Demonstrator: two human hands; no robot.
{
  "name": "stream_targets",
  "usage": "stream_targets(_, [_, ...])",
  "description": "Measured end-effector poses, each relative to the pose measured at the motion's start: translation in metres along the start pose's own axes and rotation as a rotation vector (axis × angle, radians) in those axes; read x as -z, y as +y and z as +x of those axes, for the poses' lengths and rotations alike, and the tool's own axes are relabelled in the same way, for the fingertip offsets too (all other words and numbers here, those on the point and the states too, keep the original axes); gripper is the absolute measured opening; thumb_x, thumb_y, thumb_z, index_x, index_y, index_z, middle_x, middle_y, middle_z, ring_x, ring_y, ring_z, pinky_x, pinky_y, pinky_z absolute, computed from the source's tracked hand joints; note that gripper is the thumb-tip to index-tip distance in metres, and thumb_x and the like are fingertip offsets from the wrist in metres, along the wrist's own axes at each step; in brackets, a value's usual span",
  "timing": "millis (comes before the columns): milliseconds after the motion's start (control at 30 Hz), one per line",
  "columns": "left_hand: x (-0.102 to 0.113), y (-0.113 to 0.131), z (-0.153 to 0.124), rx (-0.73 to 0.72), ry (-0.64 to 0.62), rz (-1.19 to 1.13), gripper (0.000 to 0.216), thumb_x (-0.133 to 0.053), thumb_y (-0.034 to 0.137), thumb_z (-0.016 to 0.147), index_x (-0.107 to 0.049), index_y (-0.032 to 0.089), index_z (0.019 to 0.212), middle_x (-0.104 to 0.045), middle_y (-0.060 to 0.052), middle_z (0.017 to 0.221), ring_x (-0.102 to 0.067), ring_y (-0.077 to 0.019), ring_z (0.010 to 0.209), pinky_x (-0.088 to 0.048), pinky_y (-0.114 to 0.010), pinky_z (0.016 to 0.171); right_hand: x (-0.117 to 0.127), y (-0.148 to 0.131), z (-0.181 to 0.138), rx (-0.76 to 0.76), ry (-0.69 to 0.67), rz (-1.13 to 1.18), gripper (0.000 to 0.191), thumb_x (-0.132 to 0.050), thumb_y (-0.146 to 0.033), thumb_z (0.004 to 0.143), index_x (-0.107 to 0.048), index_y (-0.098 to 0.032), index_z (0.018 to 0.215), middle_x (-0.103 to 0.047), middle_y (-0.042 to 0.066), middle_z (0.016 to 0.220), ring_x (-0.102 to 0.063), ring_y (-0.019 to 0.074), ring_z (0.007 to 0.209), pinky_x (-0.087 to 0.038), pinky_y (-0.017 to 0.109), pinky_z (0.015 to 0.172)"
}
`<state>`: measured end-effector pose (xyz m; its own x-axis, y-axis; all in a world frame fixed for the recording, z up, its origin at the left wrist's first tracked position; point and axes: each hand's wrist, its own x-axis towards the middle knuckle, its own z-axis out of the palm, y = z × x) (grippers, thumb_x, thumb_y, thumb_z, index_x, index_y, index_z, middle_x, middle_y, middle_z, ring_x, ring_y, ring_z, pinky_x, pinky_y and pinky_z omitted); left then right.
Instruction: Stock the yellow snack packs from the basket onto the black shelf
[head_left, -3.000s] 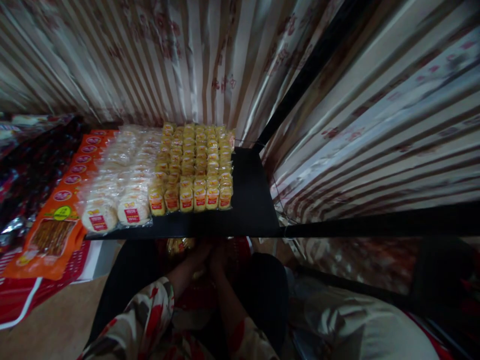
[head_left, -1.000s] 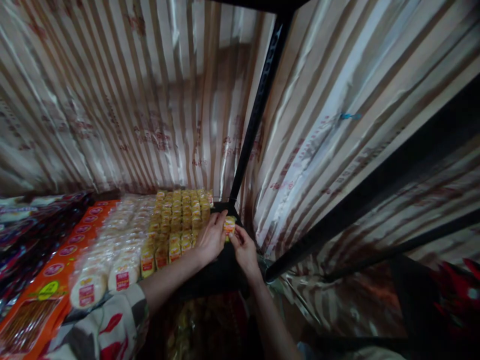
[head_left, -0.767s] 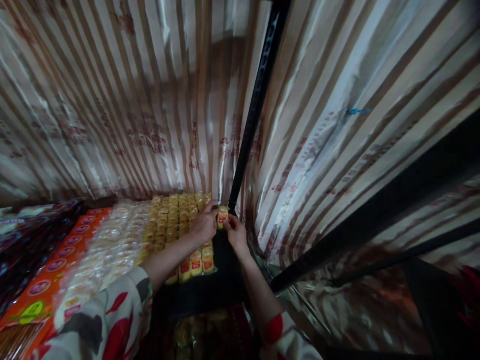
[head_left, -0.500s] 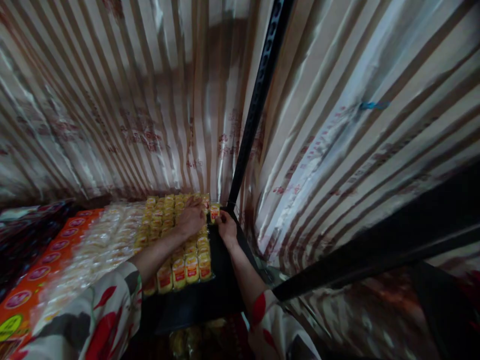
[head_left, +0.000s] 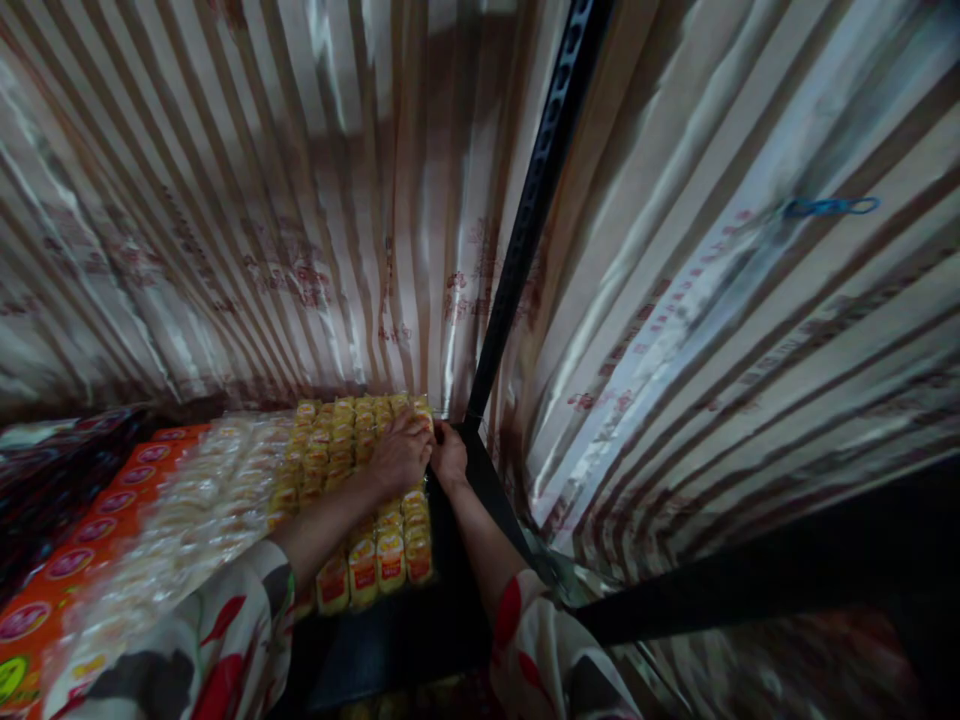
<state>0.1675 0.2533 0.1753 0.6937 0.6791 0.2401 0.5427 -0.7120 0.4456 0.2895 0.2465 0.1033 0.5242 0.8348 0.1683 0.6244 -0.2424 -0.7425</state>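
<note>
Small yellow wrapped snack packets (head_left: 362, 572) with red labels stand in tight rows on a black shelf (head_left: 397, 635). My left hand (head_left: 405, 455) lies over the back right of these rows, its fingers stretched toward the end packet (head_left: 422, 408). Right beside it, my right hand (head_left: 450, 455) has its fingers curled in against that packet's right side. The two hands nearly touch. My left hand covers several packets, and the exact fingertip contact is hard to see in the dim light.
Left of the yellow packets lie rows of clear-wrapped pale packets (head_left: 202, 500), then an orange printed box strip (head_left: 94, 530) and dark packages (head_left: 67, 490). A black perforated post (head_left: 525, 230) rises at the shelf corner. Striped plastic sheeting (head_left: 337, 200) hangs behind and to the right.
The packet pinched by my right hand has moved left into the end of the back row. My left hand has shifted right toward it. The view has moved slightly.
</note>
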Motion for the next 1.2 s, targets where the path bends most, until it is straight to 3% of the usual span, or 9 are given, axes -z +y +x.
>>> stream_targets(167, [-0.003,-0.002,0.000,-0.034,0.004,0.022,0.029,-0.041,0.021,0.085,-0.065,0.018,0.102,-0.056,-0.008,0.128,-0.034,-0.0204,0.131,-0.014,-0.042,0.114,0.002,-0.003,-0.005,0.048,-0.043,-0.095,0.044,-0.049,-0.015,0.079,-0.058,-0.019,0.122,-0.067,0.010,0.100,-0.061,0.0198,0.088,-0.044,0.024,0.075])
stream_targets(367, [-0.001,0.001,-0.001,-0.034,0.004,0.063,0.028,-0.042,0.022,0.085,-0.066,0.018,0.101,-0.056,-0.008,0.127,-0.033,-0.0235,0.130,-0.020,-0.043,0.112,0.005,-0.009,-0.009,0.047,-0.049,-0.200,0.047,-0.044,-0.011,0.081,-0.057,-0.023,0.124,-0.064,0.009,0.098,-0.055,0.0211,0.092,-0.038,0.028,0.084])
stream_targets(567, [0.004,0.010,-0.003,-0.029,0.002,0.017,0.028,-0.044,0.019,0.084,-0.067,0.014,0.098,-0.055,-0.012,0.127,-0.029,-0.0289,0.133,-0.021,-0.047,0.111,0.001,-0.003,-0.005,0.082,-0.061,-0.131,0.040,-0.044,-0.011,0.081,-0.062,-0.022,0.115,-0.063,0.009,0.097,-0.055,0.0199,0.093,-0.038,0.025,0.085])
stream_targets(767, [0.008,0.025,-0.013,-0.050,-0.006,-0.030,0.032,-0.047,0.015,0.080,-0.066,0.022,0.104,-0.052,-0.006,0.132,-0.028,-0.0269,0.133,-0.022,-0.048,0.111,-0.004,0.006,-0.001,0.098,-0.054,0.026,0.027,-0.051,-0.012,0.077,-0.067,-0.018,0.098,-0.066,0.007,0.095,-0.058,0.0181,0.093,-0.042,0.025,0.084])
stream_targets(900, [0.014,0.037,-0.023,-0.067,0.005,-0.064,0.035,-0.048,0.011,0.077,-0.065,0.019,0.108,-0.051,-0.009,0.133,-0.030,-0.0274,0.133,-0.025,-0.048,0.111,-0.002,0.006,-0.003,0.113,-0.027,0.083,0.028,-0.055,-0.012,0.074,-0.066,-0.016,0.100,-0.067,0.009,0.102,-0.058,0.0192,0.099,-0.042,0.027,0.088])
stream_targets(1067, [0.019,0.059,-0.055,-0.165,0.103,-0.137,0.031,-0.042,0.011,0.082,-0.065,0.015,0.102,-0.056,-0.010,0.125,-0.037,-0.0236,0.129,-0.033,-0.044,0.108,0.010,0.004,-0.017,0.071,0.066,0.180,0.036,-0.052,-0.020,0.077,-0.061,-0.010,0.110,-0.064,0.013,0.111,-0.056,0.0211,0.106,-0.040,0.033,0.096])
stream_targets(1200, [0.020,0.085,-0.110,-0.270,0.136,-0.270,0.032,-0.037,0.010,0.084,-0.062,0.013,0.104,-0.063,-0.009,0.112,-0.051,-0.0180,0.113,-0.044,-0.034,0.100,0.031,0.002,-0.053,-0.018,0.151,0.297,0.045,-0.047,-0.037,0.081,-0.057,-0.009,0.114,-0.062,0.015,0.113,-0.057,0.0227,0.104,-0.042,0.038,0.093])
